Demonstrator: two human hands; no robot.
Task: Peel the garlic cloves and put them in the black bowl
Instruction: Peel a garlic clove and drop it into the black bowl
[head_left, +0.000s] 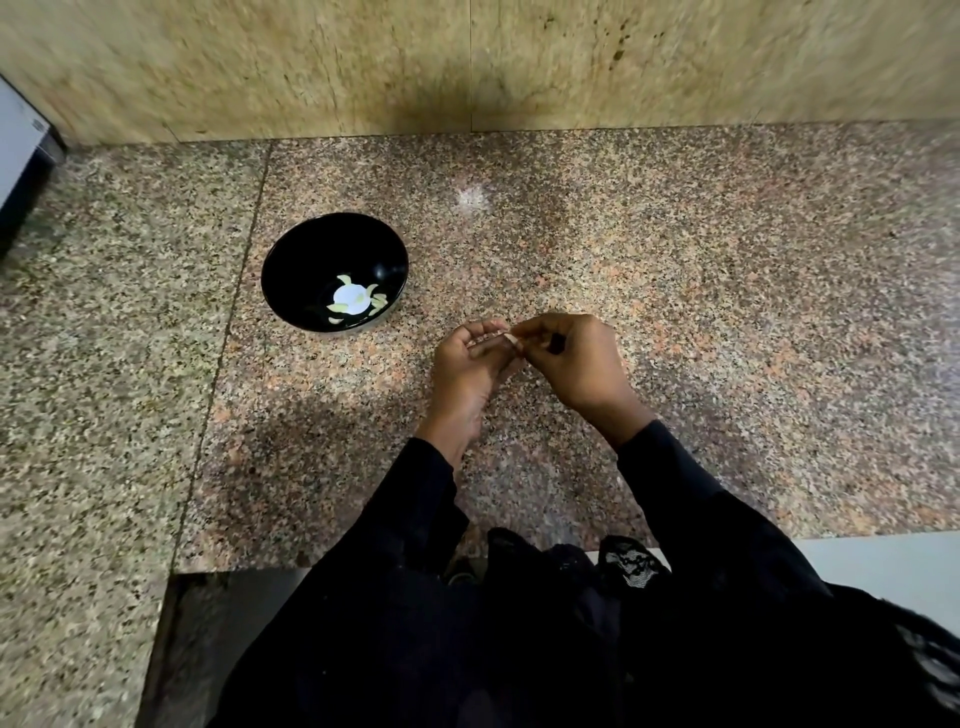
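Head view: both hands meet above the granite table (675, 270), left hand (470, 358) and right hand (571, 358) each pinching one garlic clove (510, 338) between curled fingertips. Black bowl (291, 260) stands apart to the left, holding several peeled cloves (349, 300) at its bottom. Black sleeves (691, 499) cover both forearms.

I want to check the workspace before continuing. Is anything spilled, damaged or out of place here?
Nothing stands out. The black bowl sits upright on the granite counter with a few pale cloves inside it. The left hand and right hand pinch one small garlic clove between them above the counter.
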